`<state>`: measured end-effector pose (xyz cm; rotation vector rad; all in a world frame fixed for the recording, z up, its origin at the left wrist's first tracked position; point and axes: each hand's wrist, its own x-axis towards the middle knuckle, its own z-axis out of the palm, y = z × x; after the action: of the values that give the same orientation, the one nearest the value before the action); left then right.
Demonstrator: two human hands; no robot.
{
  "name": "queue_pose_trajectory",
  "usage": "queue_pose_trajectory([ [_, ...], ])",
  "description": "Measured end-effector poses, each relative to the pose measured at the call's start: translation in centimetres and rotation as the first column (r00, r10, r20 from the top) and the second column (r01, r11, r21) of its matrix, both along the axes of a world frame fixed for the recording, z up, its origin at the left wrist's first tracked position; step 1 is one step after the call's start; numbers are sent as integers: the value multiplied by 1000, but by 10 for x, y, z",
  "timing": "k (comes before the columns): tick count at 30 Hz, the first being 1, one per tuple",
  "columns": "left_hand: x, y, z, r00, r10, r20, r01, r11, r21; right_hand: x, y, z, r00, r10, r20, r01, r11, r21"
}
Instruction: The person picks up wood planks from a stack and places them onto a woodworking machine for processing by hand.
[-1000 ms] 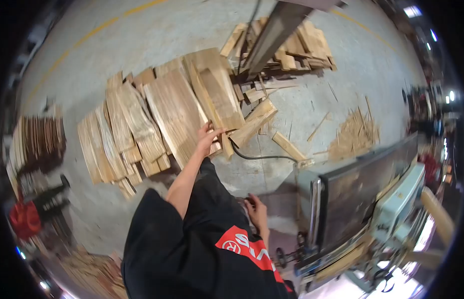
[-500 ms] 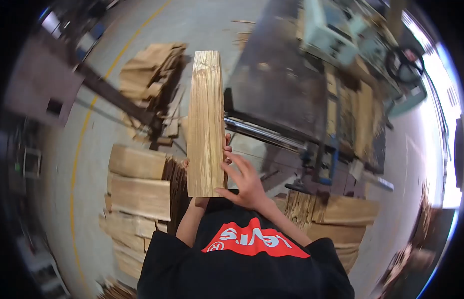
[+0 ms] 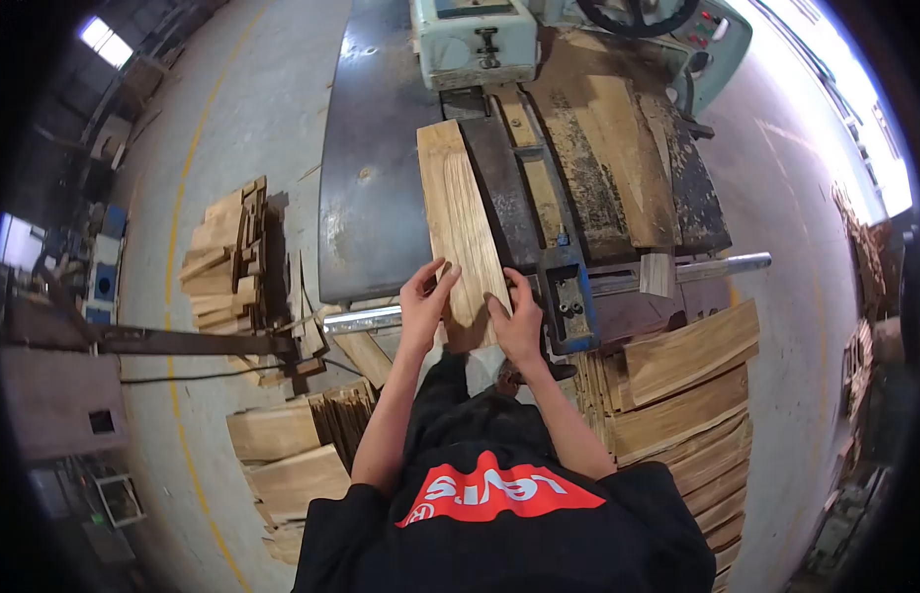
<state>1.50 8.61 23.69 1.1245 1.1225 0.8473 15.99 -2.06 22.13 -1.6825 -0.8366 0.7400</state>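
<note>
A wooden board (image 3: 463, 212) lies lengthwise away from me, its far part over the dark metal machine table (image 3: 366, 198) and its near end past the table's front edge. On the board's left edge, my left hand (image 3: 427, 301) is closed, thumb on top. Opposite it, my right hand (image 3: 517, 321) grips the right edge near the close end, also with the thumb above. The fingertips under the board are hidden. To the right of the board runs a metal guide with a blue end (image 3: 569, 306).
A pale green machine housing (image 3: 477, 49) and a black handwheel (image 3: 638, 12) stand at the far side. Another board (image 3: 628, 168) lies on the table's right part. Stacked boards flank me at left (image 3: 292, 469) and right (image 3: 692, 385). A metal bar (image 3: 697, 267) runs along the table front.
My view has turned right toward the machine. The board has gone from upright before me to lying out over the table, and both hands now hold its opposite edges.
</note>
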Motion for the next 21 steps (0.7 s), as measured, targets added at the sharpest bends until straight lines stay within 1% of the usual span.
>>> queue_pose_trajectory([
  [1, 12, 11, 5, 998, 15, 61, -15, 1000, -3, 1, 6, -2, 987, -20, 157, 14, 999, 41],
  [2, 23, 20, 11, 991, 29, 127, -28, 1000, -9, 3, 13, -5, 948, -48, 316, 24, 997, 80],
  [3, 33, 33, 5, 991, 5, 136, 0, 1000, -31, 10, 24, -8, 876, -79, 475, 24, 992, 121],
  [5, 52, 57, -14, 986, -33, 161, 46, 996, -79, 18, 35, -7, 802, 42, 596, -89, 995, 49],
  [6, 63, 61, -6, 985, -21, 174, 47, 987, -150, 21, 41, 6, 745, 98, 660, -140, 990, 11],
  [7, 71, 68, -13, 988, -24, 154, 44, 991, -127, 22, 49, 14, 681, 158, 715, -191, 981, -34],
  [8, 78, 76, -24, 991, -24, 128, 38, 994, -107, 24, 59, 5, 741, 283, 609, -273, 955, -113],
  [9, 84, 83, -35, 995, -23, 100, 32, 995, -90, 29, 73, -6, 734, 257, 628, -273, 959, -74],
  [10, 88, 90, -38, 1000, -13, -4, 13, 999, -36, 33, 84, -15, 730, 232, 643, -273, 961, -37],
  [11, 91, 98, -41, 1000, 0, 11, 1, 1000, -20, 35, 93, -26, 728, 207, 654, -272, 962, -2],
  [12, 94, 106, -40, 1000, 12, 25, -12, 1000, -5, 37, 104, -26, 713, 208, 670, -245, 969, -41],
  [13, 96, 113, -40, 999, 25, 36, -25, 1000, 6, 39, 114, -26, 708, 194, 679, -241, 970, -26],
  [14, 101, 121, -39, 984, 38, 175, -30, 998, -50, 42, 123, -26, 703, 181, 687, -237, 971, -12],
  [16, 107, 146, -45, 973, 56, 226, -34, 994, -100, 47, 144, -32, 689, 130, 713, -211, 977, 25],
  [17, 110, 157, -48, 965, 68, 253, -37, 991, -127, 50, 155, -35, 682, 133, 719, -207, 978, 16],
  [18, 115, 164, -45, 970, 93, 223, -71, 992, -108, 54, 165, -34, 675, 138, 725, -206, 979, 6],
  [21, 124, 184, -44, 983, 151, 105, -133, 979, -156, 62, 178, -28, 682, 152, 715, -223, 975, 5],
])
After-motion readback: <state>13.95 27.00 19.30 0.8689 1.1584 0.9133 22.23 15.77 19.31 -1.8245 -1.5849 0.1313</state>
